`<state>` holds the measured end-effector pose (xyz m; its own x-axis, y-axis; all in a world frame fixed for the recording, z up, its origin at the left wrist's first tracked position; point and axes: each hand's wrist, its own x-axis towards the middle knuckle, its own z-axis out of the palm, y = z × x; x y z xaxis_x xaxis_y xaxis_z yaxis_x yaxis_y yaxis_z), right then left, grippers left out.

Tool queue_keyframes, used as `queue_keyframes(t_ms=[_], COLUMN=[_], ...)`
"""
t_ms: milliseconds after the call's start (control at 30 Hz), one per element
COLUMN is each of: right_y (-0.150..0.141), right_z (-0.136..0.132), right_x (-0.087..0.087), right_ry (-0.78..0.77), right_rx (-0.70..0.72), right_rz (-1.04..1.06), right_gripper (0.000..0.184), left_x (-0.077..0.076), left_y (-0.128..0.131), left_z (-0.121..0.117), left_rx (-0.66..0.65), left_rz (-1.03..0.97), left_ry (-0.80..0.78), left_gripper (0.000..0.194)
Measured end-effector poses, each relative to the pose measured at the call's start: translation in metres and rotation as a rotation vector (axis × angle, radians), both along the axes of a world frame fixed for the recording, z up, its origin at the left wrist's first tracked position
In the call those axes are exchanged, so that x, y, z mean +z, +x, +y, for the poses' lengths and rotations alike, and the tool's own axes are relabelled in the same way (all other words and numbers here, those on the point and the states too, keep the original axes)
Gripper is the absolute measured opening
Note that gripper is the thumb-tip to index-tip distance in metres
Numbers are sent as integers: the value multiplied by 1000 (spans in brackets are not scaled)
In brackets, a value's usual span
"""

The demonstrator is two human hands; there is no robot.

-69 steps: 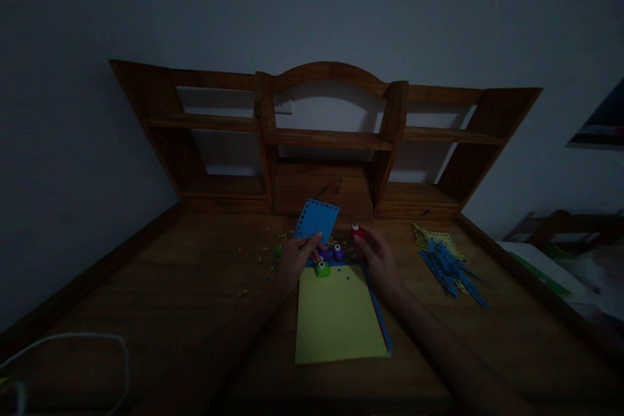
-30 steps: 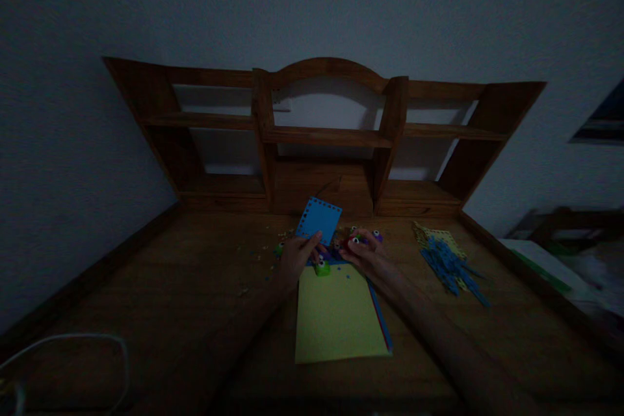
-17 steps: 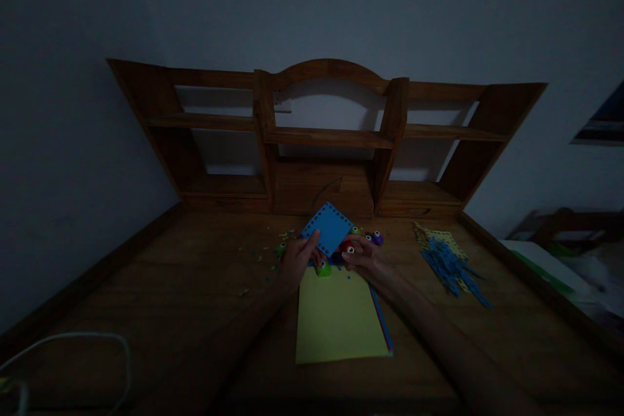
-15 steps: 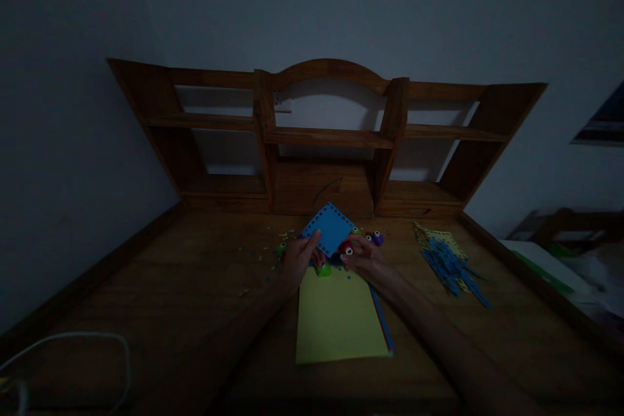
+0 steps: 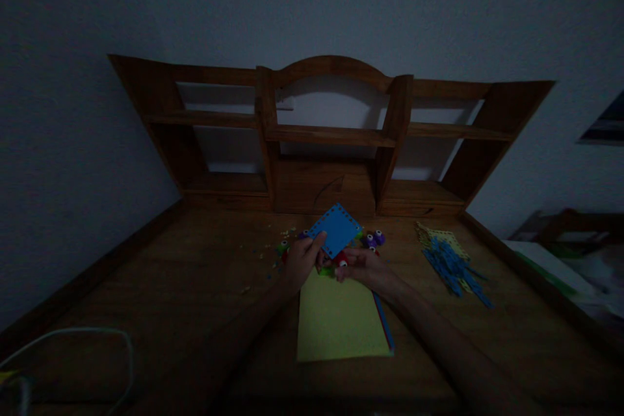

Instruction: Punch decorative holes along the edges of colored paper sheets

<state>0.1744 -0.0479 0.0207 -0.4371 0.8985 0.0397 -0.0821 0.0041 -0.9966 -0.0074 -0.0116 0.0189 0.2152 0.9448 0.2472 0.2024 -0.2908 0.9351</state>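
My left hand (image 5: 302, 259) is closed on a blue sheet of paper (image 5: 336, 229), thumb on top, and holds it tilted above the desk. Small holes run along several of the sheet's edges. My right hand (image 5: 368, 268) has its fingers around a small red craft punch (image 5: 342, 260) with an eye-like white spot, at the sheet's lower corner. Whether the paper sits in the punch's slot cannot be made out. Beneath the hands, a bright green punch (image 5: 325, 271) is partly hidden. Yellow paper (image 5: 344, 322) lies below, over red and blue sheets.
Purple punches (image 5: 379, 237) stand right of the blue sheet, a green punch (image 5: 282, 246) to its left. Paper bits (image 5: 287, 233) are scattered at left. Blue cut strips (image 5: 451, 265) lie on holed yellow paper (image 5: 453, 242) at right. A wooden shelf unit (image 5: 329, 137) stands behind; a white cable (image 5: 88, 330) lies front left.
The blue sheet has shifted slightly right in my left hand. My right hand has brought the red punch a little lower and to the left. The green punch below is more covered.
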Motion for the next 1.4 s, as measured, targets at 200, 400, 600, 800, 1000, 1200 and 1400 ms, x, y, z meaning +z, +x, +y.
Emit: queue_keyframes(t_ms=[200,400,600,800,1000,1200,1400], right_y=[0,-1,1,1,1,2,2], right_z=[-3,-2,1,-1,0,1,0], right_x=[6,3,1,3,0,0,2], right_ry=[13,6,39,31,26,28,55], right_rx=[33,6,2,-6,-13,-15,-8], right_rz=[12,22,6,-4,-18,-32,-37], right_gripper=[26,27,26,29,31,33,26], left_x=[2,1,-7,-9,-2,-2,-1], left_y=[-1,2,1,0,0,-1,-2], left_z=[-1,-1,3,7,3,2,1], left_rx=[18,-34,-36,104,75,68,55], left_rz=[5,-44,-52,62,120,144,155], left_ry=[25,27,56,149,167,158,170], left_gripper=[55,40,37,37,38,40,41])
